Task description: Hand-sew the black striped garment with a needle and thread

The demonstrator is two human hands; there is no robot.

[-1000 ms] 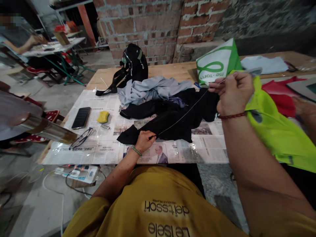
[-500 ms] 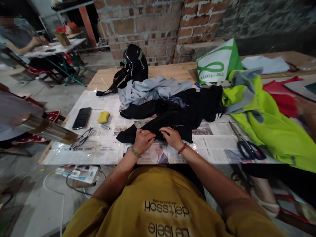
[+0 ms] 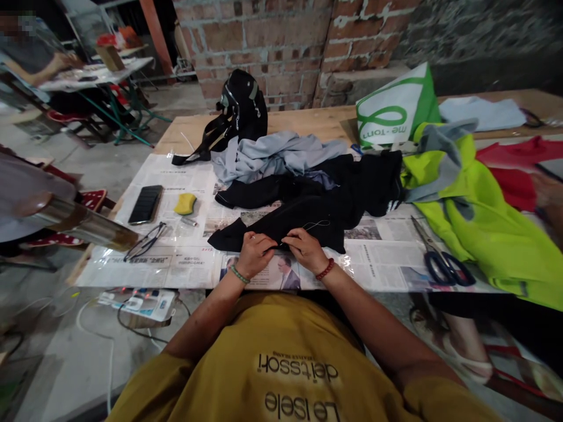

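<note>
A black garment (image 3: 299, 214) lies crumpled on the newspaper-covered table in front of me. My left hand (image 3: 256, 253) is closed on its near edge, thumb and fingers pinching the cloth. Close beside it, my right hand (image 3: 303, 249) is pinched at the same edge on a sewing needle (image 3: 282, 244), which shows only as a tiny pale glint. From those fingers a light thread (image 3: 317, 223) loops over the black cloth. The fingertips of both hands nearly meet, and much of the pinched edge is hidden.
Around the garment are a grey cloth (image 3: 277, 153), a black bag (image 3: 244, 105), a phone (image 3: 146, 204), a yellow sponge (image 3: 185, 203), glasses (image 3: 147, 241) and a steel flask (image 3: 88, 223). Scissors (image 3: 442, 261) and a lime jacket (image 3: 497, 217) lie right. Other people sit nearby.
My right hand has shifted slightly left, nearer my left hand. The thread loop now shows more clearly above its fingers. My left hand keeps its pinch on the cloth.
</note>
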